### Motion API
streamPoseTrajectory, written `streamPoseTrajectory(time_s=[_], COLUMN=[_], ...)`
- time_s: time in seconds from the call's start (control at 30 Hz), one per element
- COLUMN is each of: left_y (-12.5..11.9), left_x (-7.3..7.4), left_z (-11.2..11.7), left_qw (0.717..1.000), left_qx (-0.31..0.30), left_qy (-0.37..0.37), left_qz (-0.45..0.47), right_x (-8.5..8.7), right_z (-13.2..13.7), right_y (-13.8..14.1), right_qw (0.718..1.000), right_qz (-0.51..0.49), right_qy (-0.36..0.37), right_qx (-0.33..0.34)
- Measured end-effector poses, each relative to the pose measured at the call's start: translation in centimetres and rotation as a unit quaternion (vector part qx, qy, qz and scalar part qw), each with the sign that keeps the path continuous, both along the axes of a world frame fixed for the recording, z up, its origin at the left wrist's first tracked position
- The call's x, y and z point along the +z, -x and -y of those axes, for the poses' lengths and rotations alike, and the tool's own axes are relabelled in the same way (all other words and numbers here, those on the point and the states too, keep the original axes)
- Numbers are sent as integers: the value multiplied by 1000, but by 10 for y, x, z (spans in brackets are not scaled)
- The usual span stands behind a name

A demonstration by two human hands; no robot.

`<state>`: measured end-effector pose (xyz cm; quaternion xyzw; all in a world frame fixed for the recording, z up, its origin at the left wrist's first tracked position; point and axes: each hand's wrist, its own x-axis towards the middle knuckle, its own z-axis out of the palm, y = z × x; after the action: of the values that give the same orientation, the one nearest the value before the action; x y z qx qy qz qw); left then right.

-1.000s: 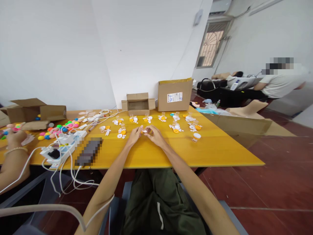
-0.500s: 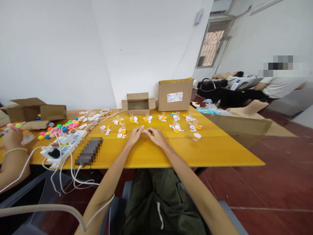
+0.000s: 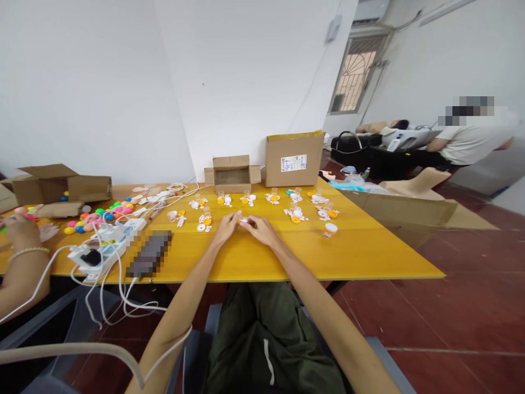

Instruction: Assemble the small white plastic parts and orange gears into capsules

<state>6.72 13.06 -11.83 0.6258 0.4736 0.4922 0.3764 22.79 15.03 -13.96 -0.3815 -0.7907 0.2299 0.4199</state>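
Note:
My left hand [image 3: 226, 226] and my right hand [image 3: 260, 227] meet above the middle of the yellow table [image 3: 254, 257]. The fingers of both are closed round a small white piece [image 3: 243, 220], mostly hidden by them, so its kind does not show. Beyond my hands lie several small groups of white and orange plastic parts, each with a clear cup; one group [image 3: 204, 223] is just left of my left hand, another [image 3: 296, 214] to the right of my right hand. A clear jar with a white lid [image 3: 330, 230] stands upright farther right.
At the back stand a small open carton [image 3: 232, 175] and a taped carton [image 3: 293, 160]. On the left are a phone [image 3: 150, 254], a power strip with cables [image 3: 112, 246], coloured balls [image 3: 98, 217] and another person's hand [image 3: 22, 232]. A person [image 3: 471, 139] sits at far right.
My fingers have shifted slightly, and more of the small white piece shows between them. My arms stay in place. The other person's hand at left has moved slightly.

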Motion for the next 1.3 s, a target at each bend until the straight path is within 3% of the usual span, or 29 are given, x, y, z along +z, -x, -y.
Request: streamPoseTrajectory(time_s=[0.4, 0.67, 1.3], left_y=[0, 0, 0], left_x=[0, -1, 0], left_z=[0, -2, 0], left_qw=[1000, 1000, 1000], left_qx=[-1, -3, -8], left_qy=[-14, 3, -8], left_qz=[-8, 3, 0], right_x=[-2, 6, 5], right_z=[2, 6, 7], right_y=[4, 2, 4], right_qw=[999, 1000, 999], right_qz=[-26, 9, -9], right_qy=[30, 14, 18], right_qx=[-16, -7, -28])
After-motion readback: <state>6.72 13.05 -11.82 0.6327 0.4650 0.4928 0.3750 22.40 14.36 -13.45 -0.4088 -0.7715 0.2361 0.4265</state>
